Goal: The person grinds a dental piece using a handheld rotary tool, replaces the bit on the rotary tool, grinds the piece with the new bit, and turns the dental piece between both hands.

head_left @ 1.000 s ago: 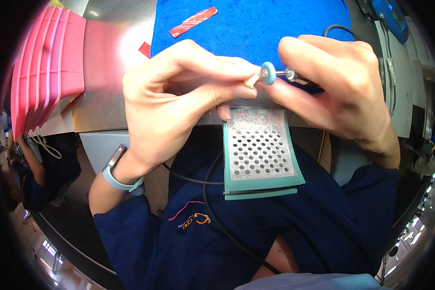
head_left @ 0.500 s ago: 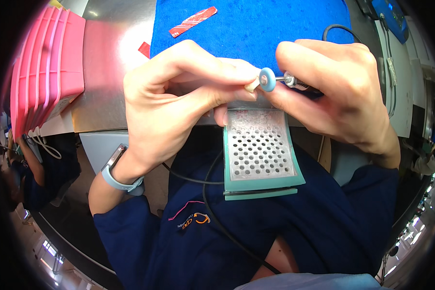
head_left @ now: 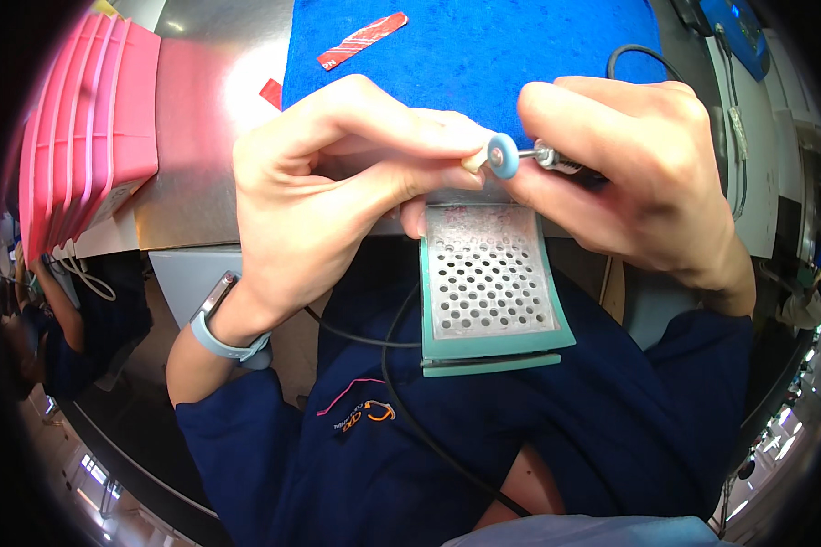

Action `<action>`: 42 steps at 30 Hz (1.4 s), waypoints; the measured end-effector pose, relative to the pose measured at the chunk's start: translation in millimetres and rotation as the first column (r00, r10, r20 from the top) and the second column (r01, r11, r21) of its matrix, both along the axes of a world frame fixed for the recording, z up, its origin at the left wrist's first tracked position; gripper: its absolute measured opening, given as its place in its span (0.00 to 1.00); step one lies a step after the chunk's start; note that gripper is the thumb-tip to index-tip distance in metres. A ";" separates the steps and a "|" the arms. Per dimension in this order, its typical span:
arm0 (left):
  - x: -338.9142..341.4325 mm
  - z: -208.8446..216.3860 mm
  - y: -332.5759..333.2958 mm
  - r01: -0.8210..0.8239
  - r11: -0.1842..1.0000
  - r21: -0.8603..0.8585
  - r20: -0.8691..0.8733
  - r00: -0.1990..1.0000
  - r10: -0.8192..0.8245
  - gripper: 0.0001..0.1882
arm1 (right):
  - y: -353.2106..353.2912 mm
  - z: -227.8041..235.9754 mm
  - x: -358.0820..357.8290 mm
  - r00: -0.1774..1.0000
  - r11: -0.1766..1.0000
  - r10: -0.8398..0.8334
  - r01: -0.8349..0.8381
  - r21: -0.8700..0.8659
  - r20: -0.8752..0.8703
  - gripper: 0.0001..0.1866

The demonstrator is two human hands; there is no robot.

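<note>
left hand (head_left: 306, 214) pinches a small cream piece (head_left: 472, 165) while right hand (head_left: 648, 164) grips a slim metal tool (head_left: 545, 156), its round blue wheel (head_left: 504, 157) just alongside.

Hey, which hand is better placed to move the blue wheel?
Probably the right hand: it grips the tool carrying the blue wheel, while the left hand pinches the small pale piece.

Pale piece (head_left: 473, 163) partly hidden between left fingers (head_left: 442, 137)

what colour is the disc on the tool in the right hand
The disc is light blue, best seen in the head view.
</note>
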State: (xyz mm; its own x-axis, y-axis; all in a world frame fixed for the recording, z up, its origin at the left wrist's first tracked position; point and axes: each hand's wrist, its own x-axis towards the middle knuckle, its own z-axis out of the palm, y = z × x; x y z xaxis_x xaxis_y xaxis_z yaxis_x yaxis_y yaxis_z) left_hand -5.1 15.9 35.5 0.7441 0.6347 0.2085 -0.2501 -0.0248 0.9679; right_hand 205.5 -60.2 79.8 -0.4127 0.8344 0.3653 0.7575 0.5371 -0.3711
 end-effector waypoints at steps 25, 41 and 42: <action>3.9 -1.0 -3.2 -0.135 0.990 0.047 -0.047 0.989 0.138 0.09 | 5.9 5.6 -3.5 0.966 0.982 -0.138 0.105 0.158 0.217 0.13; 3.0 -0.6 -2.5 -0.071 0.997 0.004 -0.019 0.997 0.071 0.08 | 2.3 2.0 -5.5 0.980 0.980 -0.126 0.098 0.172 0.157 0.15; 2.6 0.5 -3.5 -0.083 0.996 -0.017 -0.026 0.996 0.083 0.08 | 2.5 5.0 -4.1 0.975 0.985 -0.118 0.090 0.149 0.190 0.15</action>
